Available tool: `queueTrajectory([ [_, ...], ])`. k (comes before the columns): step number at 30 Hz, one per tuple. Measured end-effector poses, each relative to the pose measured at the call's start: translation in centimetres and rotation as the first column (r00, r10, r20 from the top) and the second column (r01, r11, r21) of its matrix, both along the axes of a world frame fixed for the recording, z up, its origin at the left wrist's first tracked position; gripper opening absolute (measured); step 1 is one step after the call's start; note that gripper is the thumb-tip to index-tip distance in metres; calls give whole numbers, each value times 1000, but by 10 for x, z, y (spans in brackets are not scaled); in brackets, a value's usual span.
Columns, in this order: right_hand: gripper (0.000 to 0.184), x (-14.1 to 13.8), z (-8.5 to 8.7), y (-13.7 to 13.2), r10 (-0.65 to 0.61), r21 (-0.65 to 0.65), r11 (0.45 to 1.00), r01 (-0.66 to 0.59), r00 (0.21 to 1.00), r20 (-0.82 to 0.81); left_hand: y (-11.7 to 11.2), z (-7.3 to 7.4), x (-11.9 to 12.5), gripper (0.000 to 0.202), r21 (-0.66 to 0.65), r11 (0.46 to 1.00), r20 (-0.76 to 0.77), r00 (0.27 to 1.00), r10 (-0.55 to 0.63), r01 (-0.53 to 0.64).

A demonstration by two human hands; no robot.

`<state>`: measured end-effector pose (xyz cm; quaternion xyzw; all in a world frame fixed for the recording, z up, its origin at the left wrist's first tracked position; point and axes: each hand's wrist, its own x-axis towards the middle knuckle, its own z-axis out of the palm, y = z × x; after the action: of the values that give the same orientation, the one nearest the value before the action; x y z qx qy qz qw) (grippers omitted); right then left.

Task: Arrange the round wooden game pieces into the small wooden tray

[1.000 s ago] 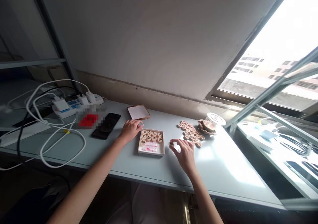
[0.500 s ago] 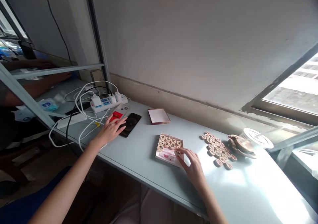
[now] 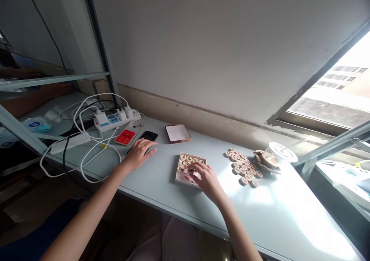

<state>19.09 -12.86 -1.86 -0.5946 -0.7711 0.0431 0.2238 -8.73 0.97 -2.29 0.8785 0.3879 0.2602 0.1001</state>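
Swung in from the box's R edge half a sec. ago, a piece (image 3: 191, 170), dark-marked, is now over the box (image 3: 185, 182), just R of the lone piece in its nearest row. R hand (image 3: 207, 182) pinches it btwn thumb & fingers; can't tell if it touches the bottom. L hand (image 3: 138, 156), seen half a sec. ago by the red card (image 3: 126, 137), is now palm-down over the black phone (image 3: 150, 135), fingers loosely spread, w/ nothing visible in its grip; contact w/ the phone is unclear. Also in the box: rows of pieces, plus a bag (image 3: 187, 178) w/ red print, partly hidden by the R hand. Lid (image 3: 178, 133) lies open side up nr the wall. Loose pieces (image 3: 244, 166), red-marked, cluster on the desk (image 3: 162, 176) to the R, beside a brown stand (image 3: 264, 160) & clear cup (image 3: 283, 153).
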Motion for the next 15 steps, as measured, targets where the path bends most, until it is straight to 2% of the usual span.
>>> queueTrajectory([
  [4, 20, -3, -5, 0, -7, 12, 1000, 7, 1000, 16, -9, -2, 4, 38, 7, 1000, 4, 1000, -7, 7],
  [7, 22, -2, -10, 1, -12, 2, 1000, 12, 1000, 3, -8, -5, -15, 37, 47, 996, 16, 997, 73, -73],
  [11, 23, -2, -16, 3, -8, -4, 1000, 8, 1000, -1, 8, -10, -49, 41, 57, 974, 17, 975, 221, -221],
  [15, 24, -3, -17, 2, 12, 5, 1000, -12, 1000, -25, 24, -11, -66, 42, 38, 966, 10, 966, 257, -258],
])
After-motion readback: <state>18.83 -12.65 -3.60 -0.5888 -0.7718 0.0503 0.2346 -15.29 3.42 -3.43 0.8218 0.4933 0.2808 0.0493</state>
